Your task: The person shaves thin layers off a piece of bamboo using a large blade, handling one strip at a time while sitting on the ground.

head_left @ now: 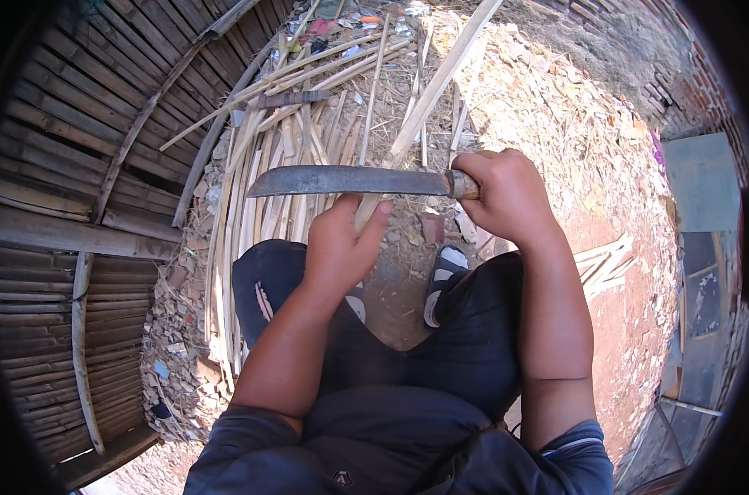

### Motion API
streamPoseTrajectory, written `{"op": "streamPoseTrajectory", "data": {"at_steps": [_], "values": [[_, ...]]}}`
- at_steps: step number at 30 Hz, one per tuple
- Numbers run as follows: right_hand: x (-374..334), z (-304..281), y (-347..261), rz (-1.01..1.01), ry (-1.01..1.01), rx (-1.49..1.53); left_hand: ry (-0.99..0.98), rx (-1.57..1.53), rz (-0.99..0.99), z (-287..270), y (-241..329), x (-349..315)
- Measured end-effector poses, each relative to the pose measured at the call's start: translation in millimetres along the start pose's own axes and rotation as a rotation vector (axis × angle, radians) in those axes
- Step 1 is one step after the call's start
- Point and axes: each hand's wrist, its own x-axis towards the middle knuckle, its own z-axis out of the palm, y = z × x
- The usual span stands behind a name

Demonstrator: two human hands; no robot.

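Knife [350, 180] in right hand [502, 194], across long wood strip [442, 78] | left hand [338, 247] pinches strip below blade | strip looks unfinished | many thin sticks [249, 216] on ground [398, 313], maybe done

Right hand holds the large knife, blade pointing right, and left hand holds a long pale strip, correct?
Not quite: the head view shows the large knife with its blade pointing left. The right hand holds it, and the left hand holds the long pale strip.
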Motion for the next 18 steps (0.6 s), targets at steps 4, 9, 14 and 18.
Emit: {"op": "streamPoseTrajectory", "data": {"at_steps": [4, 9, 14, 18], "values": [[-2.3, -1.9, 2.4, -0.083, -0.026, 0.064, 0.016, 0.048, 0.039, 3.6, -5.1, -1.0], [-4.2, -0.2, 6.0, -0.053, -0.075, 0.154, 0.042, -0.025, 0.013, -0.6, -5.4, -1.9], [-5.0, -2.5, 17.6, 0.105, 0.022, 0.072, 0.001, -0.059, -0.070, -4.8, -1.0, -4.2], [-4.4, -4.9, 14.9, 0.087, -0.003, 0.035, 0.033, 0.000, -0.045, -0.6, -3.1, -3.2]]}}
